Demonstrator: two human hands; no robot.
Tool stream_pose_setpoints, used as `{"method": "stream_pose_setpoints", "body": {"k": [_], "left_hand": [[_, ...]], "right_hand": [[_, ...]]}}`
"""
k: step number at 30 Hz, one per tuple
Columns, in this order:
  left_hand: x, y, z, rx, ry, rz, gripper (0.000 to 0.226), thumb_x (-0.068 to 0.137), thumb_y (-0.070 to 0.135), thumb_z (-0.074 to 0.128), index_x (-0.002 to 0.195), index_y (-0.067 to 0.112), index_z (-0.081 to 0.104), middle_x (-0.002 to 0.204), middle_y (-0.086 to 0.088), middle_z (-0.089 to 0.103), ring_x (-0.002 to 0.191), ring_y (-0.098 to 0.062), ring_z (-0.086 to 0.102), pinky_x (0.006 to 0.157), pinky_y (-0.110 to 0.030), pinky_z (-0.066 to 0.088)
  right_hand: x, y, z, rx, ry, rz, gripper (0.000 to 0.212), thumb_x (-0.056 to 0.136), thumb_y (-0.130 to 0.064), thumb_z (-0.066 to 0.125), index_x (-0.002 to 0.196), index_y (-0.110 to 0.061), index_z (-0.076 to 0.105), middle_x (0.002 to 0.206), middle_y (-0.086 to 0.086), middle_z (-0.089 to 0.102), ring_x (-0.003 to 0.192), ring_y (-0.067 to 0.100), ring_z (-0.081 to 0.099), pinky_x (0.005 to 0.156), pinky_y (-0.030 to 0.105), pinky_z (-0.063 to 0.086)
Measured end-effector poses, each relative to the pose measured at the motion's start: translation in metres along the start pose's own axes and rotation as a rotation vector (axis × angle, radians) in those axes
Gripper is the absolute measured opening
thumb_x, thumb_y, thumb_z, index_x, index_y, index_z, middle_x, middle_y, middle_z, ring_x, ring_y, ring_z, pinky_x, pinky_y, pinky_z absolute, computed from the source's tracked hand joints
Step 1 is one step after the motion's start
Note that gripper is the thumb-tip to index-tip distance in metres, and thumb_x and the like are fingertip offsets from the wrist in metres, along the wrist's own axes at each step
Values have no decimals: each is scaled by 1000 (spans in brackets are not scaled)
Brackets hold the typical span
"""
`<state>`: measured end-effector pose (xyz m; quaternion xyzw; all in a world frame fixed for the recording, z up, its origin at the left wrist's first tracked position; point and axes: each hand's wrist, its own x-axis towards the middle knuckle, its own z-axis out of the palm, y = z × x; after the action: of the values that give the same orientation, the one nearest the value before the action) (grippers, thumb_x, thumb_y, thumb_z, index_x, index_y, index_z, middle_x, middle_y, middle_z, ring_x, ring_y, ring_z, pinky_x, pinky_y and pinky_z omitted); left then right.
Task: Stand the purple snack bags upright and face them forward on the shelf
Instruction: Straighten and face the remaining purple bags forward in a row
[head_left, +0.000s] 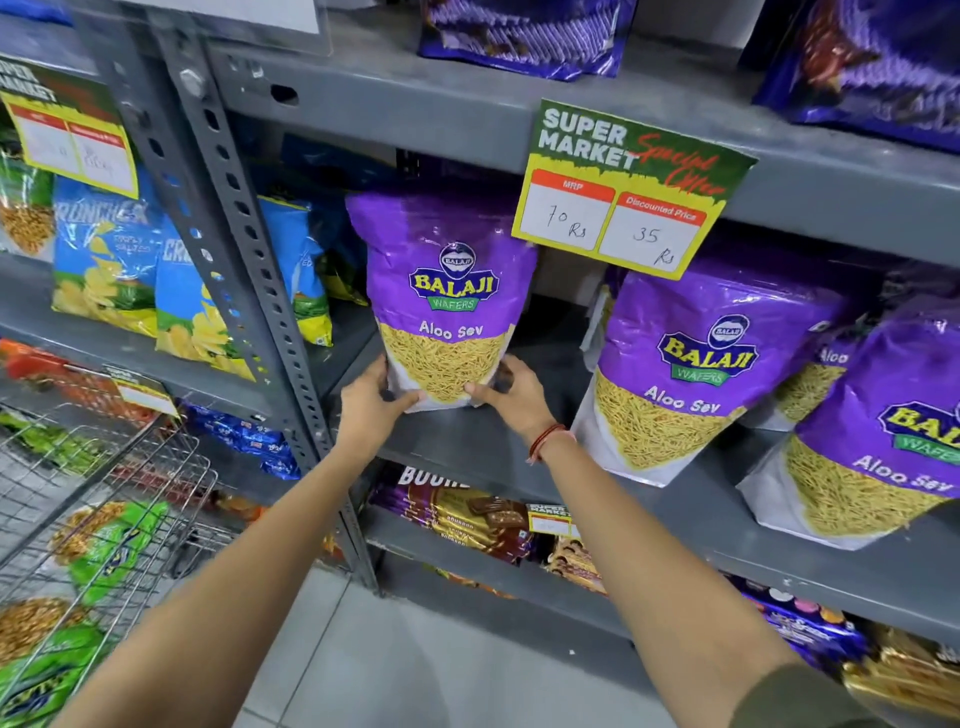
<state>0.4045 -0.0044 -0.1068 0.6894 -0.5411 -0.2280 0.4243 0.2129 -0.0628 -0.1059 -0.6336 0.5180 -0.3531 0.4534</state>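
Observation:
A purple Aloo Sev snack bag (441, 291) stands upright, label forward, at the left end of the grey shelf (467, 447). My left hand (371, 402) grips its bottom left corner and my right hand (511, 392) grips its bottom right corner. To the right a second purple bag (691, 364) leans upright with its front showing. A third purple bag (883, 431) stands at the far right, partly cut off by the frame. Another purple bag (826, 369) sits behind these two, mostly hidden.
A green and yellow price sign (623, 192) hangs from the upper shelf above the purple bags. Blue chip bags (119, 260) fill the shelf to the left past a perforated steel post (244, 249). A wire trolley (98, 519) with green bags stands at lower left. Biscuit packs (467, 514) lie below.

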Motion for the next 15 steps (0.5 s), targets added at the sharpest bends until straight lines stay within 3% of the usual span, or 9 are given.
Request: {"method": "stream_pose_setpoints", "body": {"k": [3, 7, 9, 12, 15], "left_hand": [[3, -6, -9, 0, -41, 10, 54, 74, 24, 76, 124, 18, 56, 107, 2, 69, 97, -17, 65, 86, -30, 49], [0, -13, -5, 1, -83, -45, 52, 75, 17, 75, 123, 5, 59, 119, -12, 67, 108, -19, 63, 93, -23, 43], [-2, -9, -3, -3, -84, -43, 47, 75, 15, 75, 118, 2, 61, 118, -14, 67, 104, -16, 62, 91, -22, 42], [-3, -4, -6, 26, -92, -8, 39, 73, 10, 76, 109, 2, 63, 114, -13, 69, 95, -7, 57, 86, -18, 40], [-6, -7, -10, 38, -131, 6, 51, 68, 8, 79, 115, 2, 61, 117, -14, 68, 103, -12, 59, 89, -20, 40]], "right_hand": [[-13, -1, 2, -81, 62, -17, 43, 72, -25, 80, 109, -9, 64, 112, 16, 63, 97, 19, 60, 91, 33, 49], [-21, -1, 4, -44, 31, 13, 38, 76, -21, 77, 108, -5, 62, 109, 17, 69, 102, 32, 64, 92, 38, 52], [-23, 0, 8, -55, 59, 29, 37, 75, -21, 78, 104, -4, 63, 106, 22, 70, 101, 37, 64, 92, 42, 52], [-25, -1, 14, -83, 89, 38, 41, 71, -26, 81, 96, 1, 64, 100, 25, 71, 96, 39, 65, 88, 49, 53], [-32, -2, 19, -113, 105, 44, 46, 70, -29, 81, 92, 7, 63, 94, 24, 71, 89, 36, 67, 83, 49, 54]]}}
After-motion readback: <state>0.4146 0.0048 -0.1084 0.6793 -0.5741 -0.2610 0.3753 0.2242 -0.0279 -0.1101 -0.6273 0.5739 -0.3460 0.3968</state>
